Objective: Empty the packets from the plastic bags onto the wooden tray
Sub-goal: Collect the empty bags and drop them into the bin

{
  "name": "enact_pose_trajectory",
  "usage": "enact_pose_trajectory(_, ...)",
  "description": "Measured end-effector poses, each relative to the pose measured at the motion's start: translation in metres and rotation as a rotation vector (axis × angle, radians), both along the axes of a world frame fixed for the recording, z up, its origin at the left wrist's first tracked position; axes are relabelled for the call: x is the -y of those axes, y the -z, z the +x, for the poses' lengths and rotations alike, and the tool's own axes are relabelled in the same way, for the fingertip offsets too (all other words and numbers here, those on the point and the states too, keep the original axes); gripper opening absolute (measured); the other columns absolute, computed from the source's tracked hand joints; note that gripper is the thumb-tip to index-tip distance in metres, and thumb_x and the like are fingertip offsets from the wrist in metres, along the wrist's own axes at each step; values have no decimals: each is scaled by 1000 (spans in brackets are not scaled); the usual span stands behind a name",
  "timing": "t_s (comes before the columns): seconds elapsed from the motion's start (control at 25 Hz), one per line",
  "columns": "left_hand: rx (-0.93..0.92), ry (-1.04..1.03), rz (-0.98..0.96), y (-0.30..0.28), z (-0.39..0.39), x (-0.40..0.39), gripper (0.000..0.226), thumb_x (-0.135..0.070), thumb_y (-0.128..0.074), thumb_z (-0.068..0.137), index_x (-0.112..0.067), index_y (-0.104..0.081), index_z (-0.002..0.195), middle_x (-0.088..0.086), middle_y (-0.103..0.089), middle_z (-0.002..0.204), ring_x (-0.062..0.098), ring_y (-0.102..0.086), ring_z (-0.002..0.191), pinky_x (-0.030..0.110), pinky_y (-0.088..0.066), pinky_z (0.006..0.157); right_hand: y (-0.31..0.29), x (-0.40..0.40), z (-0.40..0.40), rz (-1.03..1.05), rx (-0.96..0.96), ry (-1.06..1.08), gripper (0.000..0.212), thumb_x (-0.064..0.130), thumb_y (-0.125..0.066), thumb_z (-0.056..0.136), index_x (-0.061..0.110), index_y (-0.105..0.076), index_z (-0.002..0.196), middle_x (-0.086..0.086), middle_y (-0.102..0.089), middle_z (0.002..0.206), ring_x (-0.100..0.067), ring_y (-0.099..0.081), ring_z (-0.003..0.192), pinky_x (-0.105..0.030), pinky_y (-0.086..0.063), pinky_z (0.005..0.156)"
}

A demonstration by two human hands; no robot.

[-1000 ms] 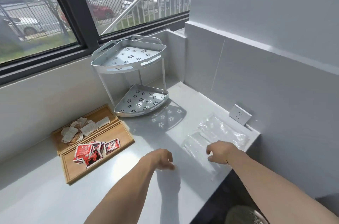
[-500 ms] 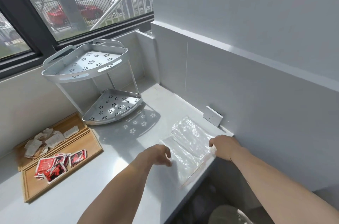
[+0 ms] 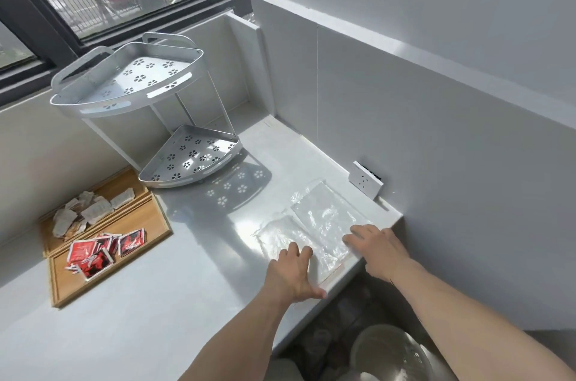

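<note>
Two clear plastic bags (image 3: 322,218) lie flat and empty near the counter's right front corner. My left hand (image 3: 293,276) rests palm down on the near bag's front edge, fingers spread. My right hand (image 3: 378,248) presses flat on the right side of the bags, fingers apart. The wooden tray (image 3: 149,221) lies far left. Its near compartment holds several red packets (image 3: 99,251); its far compartment holds several pale packets (image 3: 87,212).
A white two-tier corner rack (image 3: 149,106) stands behind the tray by the window. A wall socket (image 3: 366,182) sits just beyond the bags. The counter's front edge (image 3: 339,282) runs under my hands; a round metal bowl (image 3: 392,352) sits below.
The view has swung right and closer to the bags. Both hands have spread flat on the bags, the left one sliding onto the near bag's edge.
</note>
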State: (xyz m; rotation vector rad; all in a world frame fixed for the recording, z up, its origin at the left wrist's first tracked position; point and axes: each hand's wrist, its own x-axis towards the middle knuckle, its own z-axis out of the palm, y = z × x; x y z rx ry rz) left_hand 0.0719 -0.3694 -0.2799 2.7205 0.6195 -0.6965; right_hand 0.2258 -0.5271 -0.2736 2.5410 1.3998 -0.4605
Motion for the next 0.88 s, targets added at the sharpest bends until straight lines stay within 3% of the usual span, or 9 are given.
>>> enact_pose_trajectory(0.2, 150, 96, 205, 16, -10, 28, 59, -51, -60, 72, -18, -45, 119, 7, -50, 116, 30, -51, 102, 43, -46, 79, 15, 9, -18, 35, 119, 33, 61, 4, -64, 81, 25, -39, 133, -3, -50, 128, -27, -52, 111, -38, -43, 88)
enact_pose_trajectory(0.4, 159, 401, 207, 15, -14, 43, 34, -36, -79, 51, -22, -59, 73, -2, -58, 69, 19, -57, 57, 30, -42, 47, 22, 15, -37, 3, 170, 90, 39, 5, -54, 89, 22, -44, 123, -3, -55, 113, -28, -56, 103, -39, -40, 80)
enact_pose_trajectory(0.48, 145, 478, 200, 19, -14, 42, 30, -35, -79, 57, -22, -59, 76, -2, -59, 70, 19, -58, 57, 28, -39, 45, 21, 15, -42, -4, 169, 118, 37, 5, -53, 90, 23, -45, 122, -1, -57, 110, -26, -57, 103, -39, -40, 80)
enact_pose_trajectory(0.56, 122, 506, 139, 19, -15, 36, 21, -26, -66, 78, -17, -56, 94, 5, -59, 86, 26, -61, 70, 31, -31, 46, 19, 18, -49, -9, 169, 152, 36, 5, -51, 91, 24, -47, 123, 0, -57, 114, -25, -57, 106, -38, -39, 81)
enact_pose_trajectory(0.64, 155, 535, 94, 22, -13, 28, 21, -19, -54, 86, -14, -49, 106, 11, -57, 98, 32, -62, 79, 31, -25, 47, 15, 23, -55, -13, 176, 206, 38, 5, -51, 92, 24, -48, 124, 0, -56, 120, -24, -55, 109, -38, -38, 84)
enact_pose_trajectory(0.88, 198, 544, 24, 7, 10, 12, 19, -18, -46, 88, -12, -49, 107, 10, -59, 104, 36, -65, 87, 37, -41, 62, 0, 63, -85, 0, 163, 467, 47, -1, -49, 89, 23, -46, 130, 0, -54, 124, -25, -50, 117, -36, -38, 91)
